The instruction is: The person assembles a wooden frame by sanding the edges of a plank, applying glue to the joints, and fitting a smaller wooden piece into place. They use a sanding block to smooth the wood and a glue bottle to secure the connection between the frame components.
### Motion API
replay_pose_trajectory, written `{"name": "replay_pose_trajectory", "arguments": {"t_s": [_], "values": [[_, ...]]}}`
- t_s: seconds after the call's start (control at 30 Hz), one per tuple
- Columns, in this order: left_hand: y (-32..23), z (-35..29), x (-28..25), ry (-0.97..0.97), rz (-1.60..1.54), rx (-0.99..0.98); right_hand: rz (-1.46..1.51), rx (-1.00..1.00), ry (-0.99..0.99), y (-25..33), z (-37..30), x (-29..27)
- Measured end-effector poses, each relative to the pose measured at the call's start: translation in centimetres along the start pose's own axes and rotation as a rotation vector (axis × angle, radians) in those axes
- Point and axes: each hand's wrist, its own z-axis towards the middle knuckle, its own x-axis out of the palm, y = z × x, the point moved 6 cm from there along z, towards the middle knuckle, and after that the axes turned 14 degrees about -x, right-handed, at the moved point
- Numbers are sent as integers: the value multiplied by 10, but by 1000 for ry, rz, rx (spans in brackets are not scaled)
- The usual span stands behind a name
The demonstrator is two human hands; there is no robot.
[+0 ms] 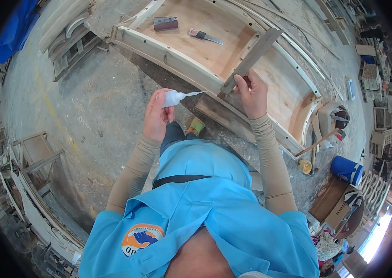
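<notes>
My left hand (155,116) is closed around a white glue bottle (172,98), tilted so its long thin nozzle points right. The nozzle tip ends close to the lower end of a flat grey-brown wood strip (257,54). That strip is pinched between thumb and fingers of my right hand (254,95), and it slants up and away over the frame. Beneath it lies a large curved wooden furniture frame (172,54) with panelled bays and dark holes along its rails. Whether the strip touches the frame cannot be made out.
Inside the far bay lie a utility knife (205,36) and a sandpaper roll (165,24). At right are a pale container (329,116), a small yellow cup (305,167) and a blue drum (346,170). Curved wooden parts (68,41) stand at upper left; more furniture pieces (38,157) lean lower left.
</notes>
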Motion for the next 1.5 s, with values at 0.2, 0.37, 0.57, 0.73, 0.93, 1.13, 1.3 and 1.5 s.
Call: {"name": "replay_pose_trajectory", "arguments": {"t_s": [0.2,0.37,0.57,0.73,0.93,1.13,1.3,1.5], "values": [[-4,1,6,0,15,5,-71,-51,50,1,2,1],[-8,1,9,2,23,-4,10,-19,9,6,1,1],[-6,2,4,6,18,8,-125,-125,56,7,2,4],[-3,2,-1,7,-3,-17,-70,-60,3,8,-1,2],[-5,8,-4,13,-22,6,-69,-29,-17,-3,-2,1],[-5,7,0,17,-19,-26,8,29,-15,-7,-3,-1],[-3,7,-1,7,4,-29,102,82,-23,-6,-5,-2],[-7,12,0,19,13,-16,92,117,-20,-4,-4,-2]]}}
